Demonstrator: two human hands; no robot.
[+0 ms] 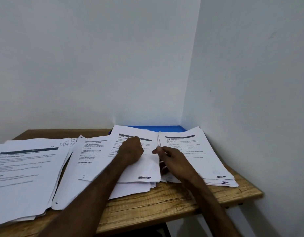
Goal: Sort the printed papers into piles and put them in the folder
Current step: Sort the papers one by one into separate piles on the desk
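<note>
The left hand (130, 150) rests knuckles-up on the top sheet (145, 165) of the middle pile (130, 190), fingers bent under and hidden; whether it grips the paper or only presses on it, I cannot tell. The right hand (173, 159) is half closed at that sheet's right edge: the thumb (156, 150) stretches left over the edge, and the curled fingers (163, 166) dip into the gap between the middle pile and the right pile (199, 151), pinching the sheet.

Four piles of white printed paper lie side by side, overlapping, on the surface (147, 204). The far-left pile (25, 168) and second pile (84, 161) are left of both hands and untouched. Each top page has a dark header bar and blocks of bold headings. The sheets are loosely stacked, with their edges fanned.

The folder (156, 128), flat and bright blue, lies at the back against the wall, mostly under the middle and right piles, beyond both hands. The surface is grained brown wood.
</note>
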